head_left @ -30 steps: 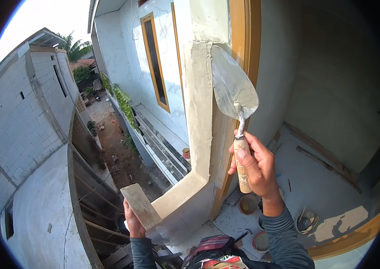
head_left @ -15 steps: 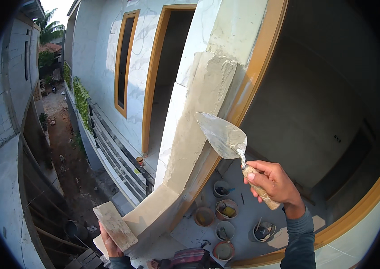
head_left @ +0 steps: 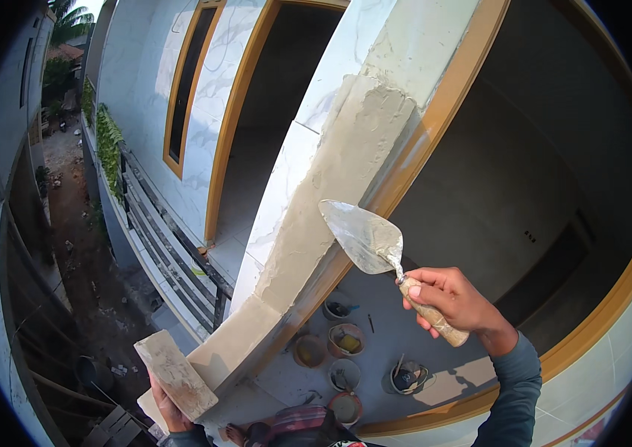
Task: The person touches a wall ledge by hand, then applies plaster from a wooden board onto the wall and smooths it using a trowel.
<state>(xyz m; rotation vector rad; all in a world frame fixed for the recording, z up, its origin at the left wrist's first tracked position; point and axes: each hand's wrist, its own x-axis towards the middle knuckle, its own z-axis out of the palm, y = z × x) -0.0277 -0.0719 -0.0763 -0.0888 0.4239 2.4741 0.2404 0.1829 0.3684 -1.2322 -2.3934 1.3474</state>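
Note:
My right hand (head_left: 450,304) is closed round the wooden handle of a pointed trowel (head_left: 364,237). Grey mortar clings to the trowel's blade, which appears in front of a plastered strip (head_left: 323,179) beside the wooden door frame. I cannot tell whether the blade touches the plaster. At the lower left, my left hand (head_left: 167,402) grips a flat, rectangular, mortar-smeared board (head_left: 176,372), its fingers partly hidden behind it. The board is tilted near the lower end of the strip. Above a rough edge, the strip meets a paler, smoother surface (head_left: 427,45).
On the tiled floor below stand several buckets (head_left: 345,339), with a tool bucket (head_left: 407,378) farther right. An orange-brown door frame (head_left: 435,138) runs alongside the strip. To the left, a slatted railing (head_left: 163,238) edges a drop to a dirt alley (head_left: 81,238).
The view has shifted, so the wall and floor sit differently in the picture. Both hands keep their holds. The trowel's tip now appears lower along the plastered strip.

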